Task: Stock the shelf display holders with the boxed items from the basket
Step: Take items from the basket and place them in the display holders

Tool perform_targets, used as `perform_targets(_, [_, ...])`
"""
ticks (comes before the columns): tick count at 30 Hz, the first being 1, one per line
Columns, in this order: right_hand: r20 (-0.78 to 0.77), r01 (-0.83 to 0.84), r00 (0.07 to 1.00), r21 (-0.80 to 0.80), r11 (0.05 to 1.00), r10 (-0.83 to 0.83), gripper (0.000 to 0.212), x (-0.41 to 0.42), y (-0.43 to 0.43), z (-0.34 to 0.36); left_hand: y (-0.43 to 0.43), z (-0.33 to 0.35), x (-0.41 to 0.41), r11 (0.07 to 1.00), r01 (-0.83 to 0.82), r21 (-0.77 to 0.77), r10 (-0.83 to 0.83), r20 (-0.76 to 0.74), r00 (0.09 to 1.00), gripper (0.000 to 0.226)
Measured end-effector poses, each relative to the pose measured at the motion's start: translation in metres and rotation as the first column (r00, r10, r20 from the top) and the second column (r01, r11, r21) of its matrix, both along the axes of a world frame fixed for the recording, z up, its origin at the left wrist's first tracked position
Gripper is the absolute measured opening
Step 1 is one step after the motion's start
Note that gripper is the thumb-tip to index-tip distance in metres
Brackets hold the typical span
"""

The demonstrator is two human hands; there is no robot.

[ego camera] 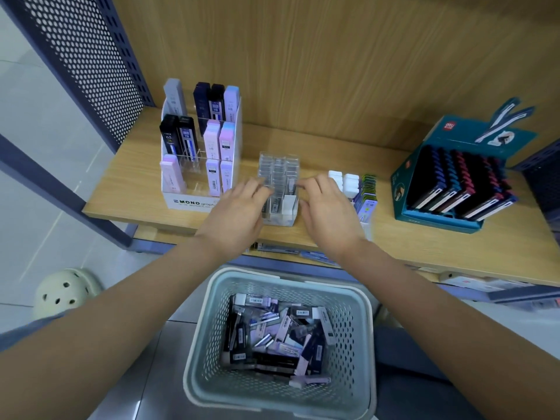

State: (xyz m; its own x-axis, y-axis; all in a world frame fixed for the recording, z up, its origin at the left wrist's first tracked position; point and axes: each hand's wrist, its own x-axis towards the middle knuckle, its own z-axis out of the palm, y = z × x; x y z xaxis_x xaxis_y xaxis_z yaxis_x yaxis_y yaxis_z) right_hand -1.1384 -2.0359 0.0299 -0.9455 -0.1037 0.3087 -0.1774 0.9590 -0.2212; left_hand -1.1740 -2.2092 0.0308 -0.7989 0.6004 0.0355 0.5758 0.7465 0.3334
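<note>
A clear plastic display holder with several small slots stands at the middle of the wooden shelf. My left hand touches its left side with curled fingers. My right hand pinches a small dark boxed item at the holder's right column. Below the shelf a pale blue perforated basket holds several black, white and lilac lead boxes. To the left stands a white tiered Mono holder with several black, navy and pastel boxes in it.
White erasers and green-edged packs sit just right of my right hand. A teal display box of dark pens fills the right of the shelf. A perforated dark side panel bounds the left. A cream stool stands on the floor.
</note>
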Motion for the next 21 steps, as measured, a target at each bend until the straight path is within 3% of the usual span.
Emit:
perform_targets(4, [0.039, -0.083, 0.996, 0.026, 0.996, 0.082, 0.031, 0.040, -0.009, -0.017, -0.017, -0.019, 0.045, 0.998, 0.039, 0.058, -0.034, -0.082, 0.996, 0.044])
perform_targets(8, [0.265, -0.186, 0.950, 0.054, 0.981, 0.166, 0.035, 0.085, -0.010, -0.054, -0.040, -0.059, 0.094, 0.999, 0.027, 0.035, -0.029, 0.063, 0.998, 0.039])
perform_targets(11, [0.594, -0.219, 0.779, -0.042, 0.975, 0.201, 0.032, 0.114, -0.007, -0.089, -0.046, -0.089, 0.121, 0.998, 0.052, -0.031, -0.044, 0.226, 0.973, 0.033])
perform_targets(13, [0.727, -0.173, 0.658, -0.106, 0.979, 0.195, 0.034, 0.129, -0.006, -0.113, -0.045, -0.108, 0.130, 0.996, 0.064, -0.064, -0.036, 0.362, 0.932, 0.035])
perform_targets(17, [0.866, -0.096, 0.466, -0.153, 0.983, 0.181, 0.040, 0.148, -0.008, -0.153, -0.042, -0.142, 0.140, 0.991, 0.076, -0.109, 0.006, 0.608, 0.794, 0.042])
perform_targets(21, [0.888, -0.052, 0.419, -0.187, 0.981, 0.192, 0.053, 0.154, -0.008, -0.178, -0.037, -0.172, 0.140, 0.988, 0.100, -0.115, 0.018, 0.740, 0.672, 0.048])
